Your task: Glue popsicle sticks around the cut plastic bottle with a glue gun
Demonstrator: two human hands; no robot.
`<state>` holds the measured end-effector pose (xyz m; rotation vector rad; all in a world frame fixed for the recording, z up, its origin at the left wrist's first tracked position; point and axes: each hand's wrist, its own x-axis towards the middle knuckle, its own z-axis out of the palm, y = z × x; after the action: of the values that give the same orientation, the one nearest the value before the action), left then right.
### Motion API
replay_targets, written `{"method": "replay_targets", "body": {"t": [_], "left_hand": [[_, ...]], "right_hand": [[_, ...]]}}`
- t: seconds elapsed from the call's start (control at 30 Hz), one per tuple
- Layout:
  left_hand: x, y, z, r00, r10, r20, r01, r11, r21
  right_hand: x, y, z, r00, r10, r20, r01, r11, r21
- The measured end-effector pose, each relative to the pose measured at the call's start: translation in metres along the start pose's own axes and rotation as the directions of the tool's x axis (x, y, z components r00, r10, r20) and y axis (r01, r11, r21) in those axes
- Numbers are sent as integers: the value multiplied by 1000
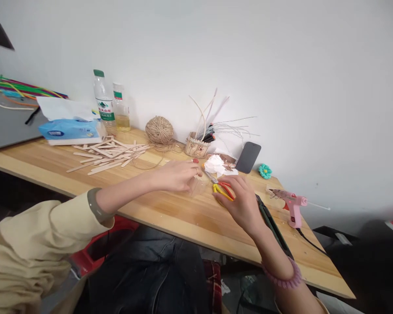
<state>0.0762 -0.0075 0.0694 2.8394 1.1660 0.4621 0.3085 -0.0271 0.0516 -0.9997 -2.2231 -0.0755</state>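
Observation:
My left hand (178,175) is over the middle of the table, its fingers bent down and closed at a small see-through plastic piece (198,186). Its exact shape is hard to make out. To the right, my right hand (242,203) has thumb and fingers curved around the red and yellow handles of a pair of scissors (223,191). The metal blades point up and left, towards my left hand. Just beyond the blades lies a crumpled white bundle (215,164).
Wooden sticks (109,155), a twine ball (159,129), a tissue pack (72,131) and two bottles (105,107) occupy the left. Behind stand a decorated basket (196,146) and a phone (248,157). At right are a teal flower (265,171) and a corded pink glue gun (294,209).

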Motion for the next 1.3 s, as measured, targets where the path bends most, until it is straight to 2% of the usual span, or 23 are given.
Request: {"method": "replay_targets", "body": {"t": [0.17,0.37,0.57,0.73,0.87,1.03,1.13,1.23,1.3], "left_hand": [[-5,-3,12,983,-36,-182,57,992,110],[2,0,35,965,-105,-240,129,988,88],[8,2,33,979,-140,-151,157,981,111],[10,2,32,979,-154,-132,168,980,102],[10,1,35,975,-158,-155,167,985,47],[-2,-12,34,965,-89,-248,47,984,-172],[-17,-27,36,921,-236,-310,95,907,-411],[-27,-38,42,893,-411,-182,197,721,-664],[-28,-38,47,885,-452,-113,199,585,-786]], "right_hand": [[32,-9,25,984,-125,129,146,976,-165],[45,-5,38,930,-158,333,234,951,-203],[48,5,45,911,-138,388,207,968,-143],[52,8,47,908,-119,401,173,980,-100],[54,6,46,892,-93,443,132,989,-60],[54,2,41,889,-64,453,93,995,-42],[57,0,35,903,-14,430,27,999,-24],[62,-2,26,913,47,405,-70,997,43],[65,-4,20,901,126,416,-228,952,205]]}}
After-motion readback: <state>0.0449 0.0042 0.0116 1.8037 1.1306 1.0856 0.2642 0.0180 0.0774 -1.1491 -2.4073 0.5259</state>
